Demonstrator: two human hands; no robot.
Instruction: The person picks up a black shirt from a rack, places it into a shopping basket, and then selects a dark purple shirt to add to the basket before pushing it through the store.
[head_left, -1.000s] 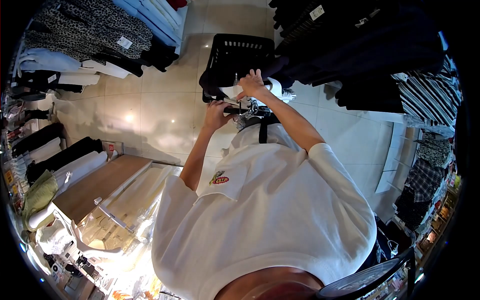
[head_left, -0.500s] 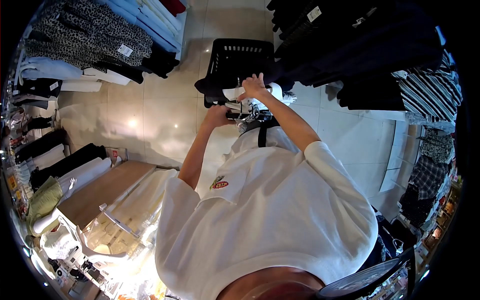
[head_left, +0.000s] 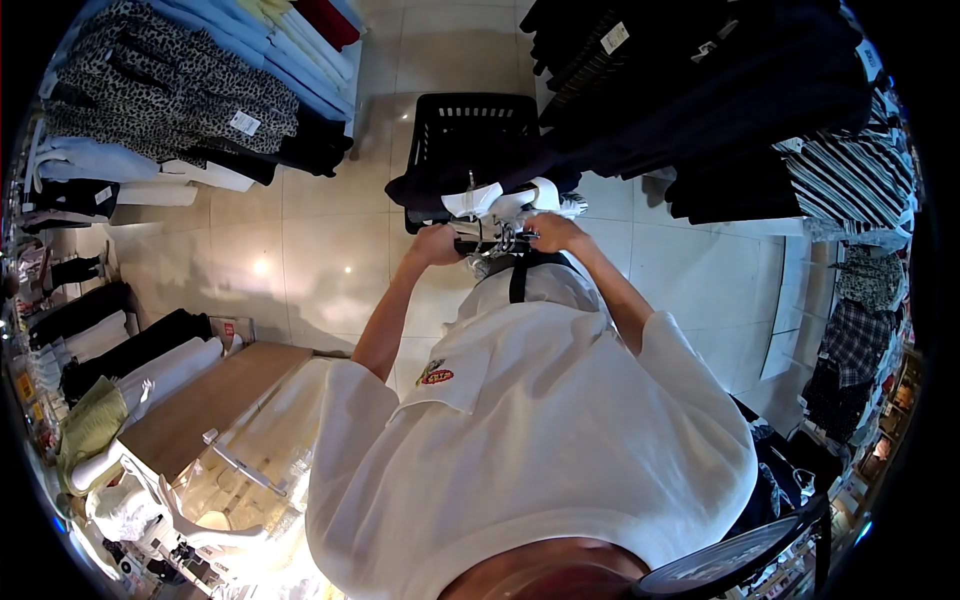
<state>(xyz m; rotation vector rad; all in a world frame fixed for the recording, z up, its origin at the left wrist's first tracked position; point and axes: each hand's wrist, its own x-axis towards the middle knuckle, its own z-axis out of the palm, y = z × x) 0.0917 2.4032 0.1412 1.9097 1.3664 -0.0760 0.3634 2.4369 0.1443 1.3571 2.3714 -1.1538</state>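
My left hand [head_left: 437,245] is closed around the left end of a black handle bar [head_left: 468,247] in front of my waist. My right hand [head_left: 553,232] is at the bar's right end, its fingers bent by the hangers; what they hold is too small to make out. Several hanger hooks [head_left: 505,240] crowd the bar between my hands. White garments [head_left: 473,201] and dark clothing [head_left: 430,192] lie just beyond, over the near side of a black basket [head_left: 425,128].
Dark clothes [head_left: 690,100] hang at the upper right, beside striped garments [head_left: 850,180]. Leopard-print clothing [head_left: 170,85] hangs at the upper left. A wooden-topped display table [head_left: 215,405] stands at the lower left. Tiled floor [head_left: 330,240] runs between the racks.
My right hand has come down from above the white garments to the right end of the bar. My left hand stays on the bar. The basket appears slightly lower and further left.
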